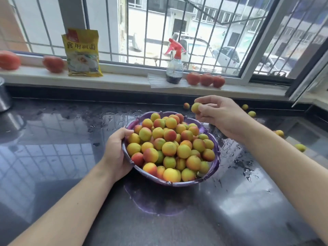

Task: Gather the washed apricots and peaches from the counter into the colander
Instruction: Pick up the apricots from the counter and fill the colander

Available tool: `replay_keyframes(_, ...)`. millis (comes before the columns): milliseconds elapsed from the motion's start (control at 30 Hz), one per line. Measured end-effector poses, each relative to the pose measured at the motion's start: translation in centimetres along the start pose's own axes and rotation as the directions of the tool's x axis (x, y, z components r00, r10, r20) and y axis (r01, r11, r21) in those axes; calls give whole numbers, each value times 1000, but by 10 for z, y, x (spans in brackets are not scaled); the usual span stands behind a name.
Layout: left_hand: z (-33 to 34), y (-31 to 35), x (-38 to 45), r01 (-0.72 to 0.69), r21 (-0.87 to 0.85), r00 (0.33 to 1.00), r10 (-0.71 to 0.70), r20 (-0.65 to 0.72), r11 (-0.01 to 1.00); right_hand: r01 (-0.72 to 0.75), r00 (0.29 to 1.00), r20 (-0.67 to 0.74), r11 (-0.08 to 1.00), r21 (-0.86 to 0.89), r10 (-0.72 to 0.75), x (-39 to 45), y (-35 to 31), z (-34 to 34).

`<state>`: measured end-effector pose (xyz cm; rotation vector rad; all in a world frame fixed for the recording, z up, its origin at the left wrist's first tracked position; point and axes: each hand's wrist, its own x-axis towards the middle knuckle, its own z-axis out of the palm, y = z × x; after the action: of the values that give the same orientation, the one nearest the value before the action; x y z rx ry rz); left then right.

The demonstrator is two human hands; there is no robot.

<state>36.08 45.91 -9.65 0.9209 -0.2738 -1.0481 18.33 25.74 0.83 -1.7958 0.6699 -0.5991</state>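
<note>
Two bare forearms reached in from the near edge over the dark, wet counter (53, 157), which mirrored the window bars. Between them sat the purple colander (215, 162), heaped well above its rim with small round fruit (169, 148), yellow to orange with red blushes and here and there a green patch.

At the colander's left side, the left hand (117, 153) gripped the rim, fingers curled over the edge and touching the nearest fruit, thumb outside the wall. The right hand (220, 116) hovered just beyond the colander's far right rim, above the counter, pinching a single yellow-green apricot (195, 107) between thumb and fingertips; the rest of its fingers were loosely bent.

More loose fruit lay scattered on the counter to the right and far of that hand: a reddish one (186, 105) near the back edge just left of the held apricot, two yellow ones (251, 113) farther right, one orange (279, 133) beside the right forearm, and one greenish (300, 147) at the right.

On the windowsill (124, 79) beyond stood a yellow packet (82, 52), a spray bottle (174, 68) with a red trigger, and several red tomatoes (205, 79). A metal pot (3, 96) showed at the far left edge.
</note>
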Motion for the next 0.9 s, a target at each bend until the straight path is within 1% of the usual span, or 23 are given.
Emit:
replay_keyframes(133, 2, -2, -5, -37, 18, 999, 37, -10, 999, 11, 993, 121, 990, -137, 6, -34, -22, 22)
replay_keyframes(200, 3, -1, -6, -41, 18, 999, 41, -18, 999, 65, 986, 164, 955, -288, -18, -42, -32, 40)
replay_keyframes(267, 3, 0, -6, -39, 5, 999, 39, -14, 999, 167, 978, 190, 872, -461, -86, -44, -37, 59)
replay_keyframes(367, 2, 2, -4, -47, -24, 999, 47, 17, 999, 334, 939, 280, 711, -618, -197, -40, -36, 87)
replay_keyframes(467, 0, 2, 0, -54, -47, 998, 56, 40, 997, 422, 905, 374, 526, -738, -201, -36, -31, 106)
replay_keyframes(533, -2, 1, 2, -60, -47, 997, 62, 45, 997, 454, 890, 416, 438, -776, -185, -34, -31, 111)
replay_keyframes(600, -3, 1, 2, -61, -39, 997, 63, 49, 997, 469, 882, 439, 398, -788, -171, -31, -33, 112)
replay_keyframes(733, -3, 0, 2, -53, -30, 997, 55, 47, 998, 482, 874, 464, 370, -794, -143, -28, -34, 108)
replay_keyframes(900, -3, 0, 1, -51, -30, 998, 52, 30, 998, 495, 866, 483, 363, -790, -129, -25, -33, 108)
